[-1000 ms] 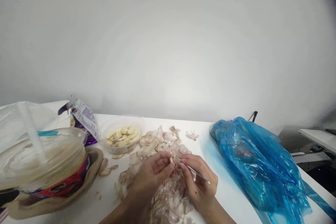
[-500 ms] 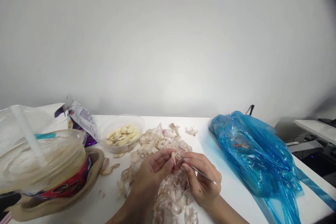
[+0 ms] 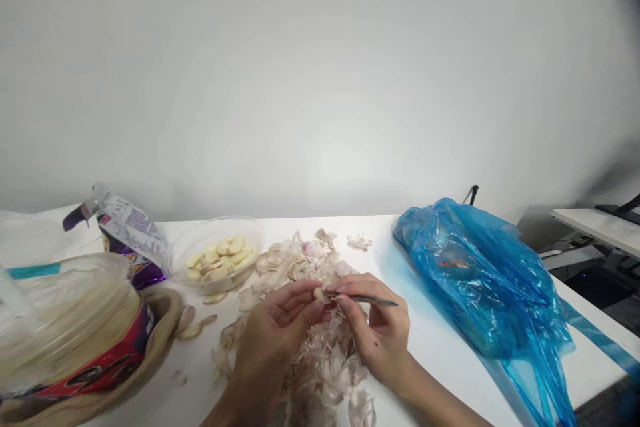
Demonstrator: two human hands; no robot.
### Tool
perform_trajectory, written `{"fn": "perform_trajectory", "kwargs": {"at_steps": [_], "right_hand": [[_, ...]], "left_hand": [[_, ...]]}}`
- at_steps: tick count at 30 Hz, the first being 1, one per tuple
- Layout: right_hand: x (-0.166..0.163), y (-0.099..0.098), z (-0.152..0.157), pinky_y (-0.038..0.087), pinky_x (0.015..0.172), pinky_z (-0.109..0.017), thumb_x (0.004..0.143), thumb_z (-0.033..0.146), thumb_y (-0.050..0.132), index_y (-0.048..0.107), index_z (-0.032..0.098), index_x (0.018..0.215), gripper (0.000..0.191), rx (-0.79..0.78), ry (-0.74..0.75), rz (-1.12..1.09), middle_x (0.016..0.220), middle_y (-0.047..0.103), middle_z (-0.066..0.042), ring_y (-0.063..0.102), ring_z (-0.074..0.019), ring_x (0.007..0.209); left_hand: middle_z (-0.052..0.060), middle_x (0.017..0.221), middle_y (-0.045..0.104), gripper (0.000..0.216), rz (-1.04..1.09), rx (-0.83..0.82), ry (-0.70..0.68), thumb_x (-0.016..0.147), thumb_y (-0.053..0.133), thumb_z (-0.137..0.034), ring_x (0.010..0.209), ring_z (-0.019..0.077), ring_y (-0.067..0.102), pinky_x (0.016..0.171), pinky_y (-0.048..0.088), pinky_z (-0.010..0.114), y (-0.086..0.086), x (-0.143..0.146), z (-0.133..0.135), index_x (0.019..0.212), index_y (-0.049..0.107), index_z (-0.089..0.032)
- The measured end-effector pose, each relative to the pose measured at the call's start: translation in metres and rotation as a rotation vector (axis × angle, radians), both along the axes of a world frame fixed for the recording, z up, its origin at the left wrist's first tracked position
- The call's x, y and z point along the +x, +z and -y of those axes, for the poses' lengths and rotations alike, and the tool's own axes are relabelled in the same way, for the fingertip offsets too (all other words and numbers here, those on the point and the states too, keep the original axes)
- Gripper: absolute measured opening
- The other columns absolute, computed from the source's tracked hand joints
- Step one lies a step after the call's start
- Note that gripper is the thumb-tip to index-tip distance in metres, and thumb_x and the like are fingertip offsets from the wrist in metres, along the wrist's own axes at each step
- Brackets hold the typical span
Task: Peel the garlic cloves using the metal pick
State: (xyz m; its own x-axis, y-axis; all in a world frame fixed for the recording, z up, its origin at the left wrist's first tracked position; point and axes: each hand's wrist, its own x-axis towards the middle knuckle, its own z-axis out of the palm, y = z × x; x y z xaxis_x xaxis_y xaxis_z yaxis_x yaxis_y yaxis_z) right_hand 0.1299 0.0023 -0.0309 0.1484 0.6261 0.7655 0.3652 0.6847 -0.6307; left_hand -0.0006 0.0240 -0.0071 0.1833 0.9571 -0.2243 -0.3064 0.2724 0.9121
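Note:
Over a heap of papery garlic skins [image 3: 335,360], my left hand [image 3: 277,327] pinches a small pale garlic clove [image 3: 319,293] between thumb and fingertips. My right hand [image 3: 380,327] is closed around a slim metal tool [image 3: 373,299], held nearly level. Its inner end meets the clove; that tip is partly hidden by my fingers, so its exact shape is unclear. To the left of the heap, peeled garlic cloves [image 3: 231,245] lie in a clear plastic bowl [image 3: 175,260]. Several loose cloves [image 3: 190,331] rest on the table left of my left hand.
A lidded plastic tub [image 3: 95,320] with a straw stands at the left in a brown holder [image 3: 155,347]. Behind it leans a purple snack packet [image 3: 133,233]. A crumpled blue plastic bag [image 3: 480,280] lies at the right. A small skin scrap [image 3: 359,241] sits near the wall.
The view has shifted slightly, so the hands and table things appear further left. The metal tool has swung from a downward slant to nearly level. Both hands keep their hold.

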Motion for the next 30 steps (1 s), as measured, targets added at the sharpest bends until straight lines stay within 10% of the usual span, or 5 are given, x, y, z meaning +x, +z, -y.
{"fn": "perform_trajectory", "kwargs": {"at_steps": [30], "right_hand": [[0.0056,0.0031,-0.0010,0.052,0.067,-0.032,0.079,0.005,0.057,0.064,0.018,0.085,0.016,-0.116,0.092,-0.049,0.076,0.067,-0.004,0.063,-0.0162,0.072]], "left_hand": [[-0.003,0.065,0.076,0.015,-0.137,0.233,0.102,0.055,0.075,-0.011,0.064,0.0139,0.070,0.061,0.054,0.014,-0.0099,-0.0020,0.0006,0.062,0.073,-0.023]]}}
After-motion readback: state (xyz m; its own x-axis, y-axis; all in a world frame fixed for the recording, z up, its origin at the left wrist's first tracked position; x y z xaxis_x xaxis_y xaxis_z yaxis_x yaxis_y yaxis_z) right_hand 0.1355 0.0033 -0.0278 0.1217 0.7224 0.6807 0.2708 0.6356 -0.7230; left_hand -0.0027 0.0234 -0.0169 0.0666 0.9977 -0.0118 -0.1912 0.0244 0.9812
